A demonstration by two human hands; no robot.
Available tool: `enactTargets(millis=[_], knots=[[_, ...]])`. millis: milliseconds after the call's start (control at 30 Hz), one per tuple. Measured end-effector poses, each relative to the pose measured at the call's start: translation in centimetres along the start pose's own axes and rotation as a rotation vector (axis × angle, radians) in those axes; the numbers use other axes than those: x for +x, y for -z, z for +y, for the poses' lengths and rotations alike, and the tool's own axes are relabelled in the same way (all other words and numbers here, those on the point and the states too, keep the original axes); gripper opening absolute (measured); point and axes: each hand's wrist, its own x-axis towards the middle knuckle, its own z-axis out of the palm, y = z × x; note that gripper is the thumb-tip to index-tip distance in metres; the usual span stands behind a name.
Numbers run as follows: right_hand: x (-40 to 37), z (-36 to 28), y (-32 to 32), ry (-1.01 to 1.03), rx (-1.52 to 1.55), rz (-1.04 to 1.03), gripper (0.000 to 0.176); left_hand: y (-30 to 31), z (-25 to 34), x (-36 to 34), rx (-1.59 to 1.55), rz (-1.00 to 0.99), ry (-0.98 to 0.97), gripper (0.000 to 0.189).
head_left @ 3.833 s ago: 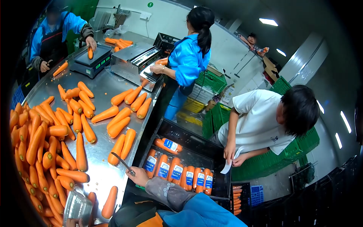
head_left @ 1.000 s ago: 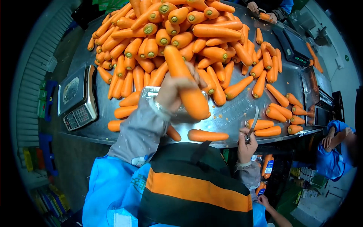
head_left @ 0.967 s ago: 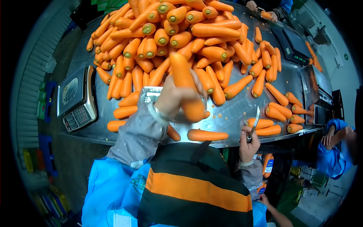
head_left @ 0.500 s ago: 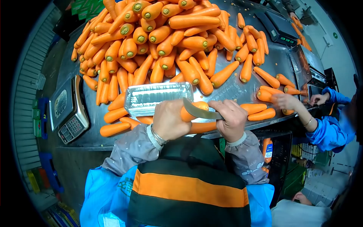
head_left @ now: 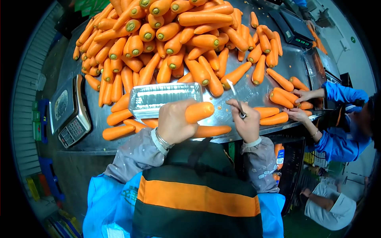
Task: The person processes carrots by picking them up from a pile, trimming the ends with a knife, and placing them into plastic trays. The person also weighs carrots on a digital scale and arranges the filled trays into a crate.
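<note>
My left hand (head_left: 176,122) is closed around a carrot (head_left: 199,112), whose rounded end sticks out to the right. In my right hand (head_left: 247,123) is a knife (head_left: 233,90), its narrow blade angled up and away from the carrot. Just beyond my left hand sits a stack of clear plastic trays (head_left: 164,98). Another carrot (head_left: 212,131) lies on the metal table below the held one, and two carrots (head_left: 274,118) rest right of my knife hand.
A large carrot heap (head_left: 158,43) covers the table's far side. One scale (head_left: 71,113) stands at the left, another (head_left: 291,28) at the back right. At the right, a co-worker's hands (head_left: 299,107) touch carrots. A dark crate (head_left: 287,170) with packed carrots is below the table edge.
The knife has come away from the carrot and now points upward to the right. The carrot's end shows uncovered in my left hand. The co-worker's hands have both moved onto carrots.
</note>
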Motion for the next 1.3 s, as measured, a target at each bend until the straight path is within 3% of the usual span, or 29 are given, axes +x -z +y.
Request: enactTargets(millis=[67, 133, 200, 233, 300, 333, 433, 467, 533, 567, 600, 633, 733, 767, 900, 1000, 1067, 1200, 1300], knots=[[-1.0, -1.3, -0.3, -0.278, 0.41, -0.095, 0.031, -0.4, -0.1, 0.6, -0.384, -0.001, 0.044, 0.019], [-1.6, -0.9, -0.7, -0.389, 0.87, -0.251, 0.062, -0.9, 0.6, 1.4, -0.883, -0.027, 0.191, 0.025], [-2.6, -0.3, -1.5, -0.473, 1.107, -0.333, 0.073, -2.4, 1.6, 2.0, -0.922, -0.025, -0.008, 0.035], [-3.5, 0.4, -2.0, -0.471, 1.284, -0.315, 0.07, -3.6, 2.1, 2.2, -0.867, -0.013, -0.08, 0.037], [-3.5, 1.1, -1.1, -0.57, 1.145, -0.204, 0.069, -5.4, 2.6, 2.8, -0.729, 0.024, -0.274, 0.047], [-3.0, 1.2, -0.4, -0.615, 1.074, -0.151, 0.069, -5.7, 2.7, 2.6, -0.746, -0.056, -0.179, 0.056], [0.3, 3.6, 5.5, -0.467, 0.827, -0.165, 0.067, -5.5, 1.2, 1.5, -0.544, -0.16, -0.079, 0.071], [1.5, 4.8, 7.5, -0.435, 0.701, -0.16, 0.067, -4.8, 0.8, 0.6, -0.473, -0.225, 0.033, 0.057], [4.3, 6.8, 10.9, -0.468, 0.269, -0.188, 0.06, -5.2, -3.1, -1.2, -0.217, -0.402, 0.036, 0.035], [5.4, 9.3, 11.5, -0.383, 0.192, -0.208, 0.06, -5.0, -3.8, -1.9, -0.221, -0.426, 0.121, 0.026], [6.6, 9.1, 11.9, -0.438, 0.113, -0.275, 0.061, -4.9, -4.3, -2.6, -0.224, -0.451, 0.209, 0.019], [7.0, 9.6, 11.5, -0.476, 0.133, -0.292, 0.06, -5.0, -5.1, -3.0, -0.105, -0.451, 0.191, 0.019], [7.8, 18.0, 9.9, -0.301, 0.011, -0.427, 0.056, -6.2, -6.6, -3.1, 0.042, -0.441, 0.104, 0.026], [7.9, 18.2, 9.5, -0.531, -0.09, -0.49, 0.051, -6.7, -6.7, -3.0, 0.107, -0.497, 0.081, 0.029], [6.0, 15.4, 7.7, -0.108, -0.407, -0.181, 0.042, -10.5, -9.0, -2.7, 0.368, -0.67, -0.019, 0.031], [2.7, 10.8, 6.1, -0.138, -0.27, -0.023, 0.034, -11.7, -8.8, -2.2, 0.433, -0.708, -0.026, 0.034], [-0.5, 8.9, 5.2, -0.257, -0.127, -0.034, 0.025, -10.9, -8.1, -1.8, 0.301, -0.688, 0.087, 0.037], [-4.4, 3.0, 4.0, 0.051, -0.195, 0.137, 0.026, -6.7, -4.3, -2.2, -0.137, -0.567, 0.394, 0.038], [-5.4, 0.5, 2.8, 0.116, -0.174, 0.124, 0.029, -5.7, -3.4, -3.1, -0.36, -0.37, 0.216, 0.022]])
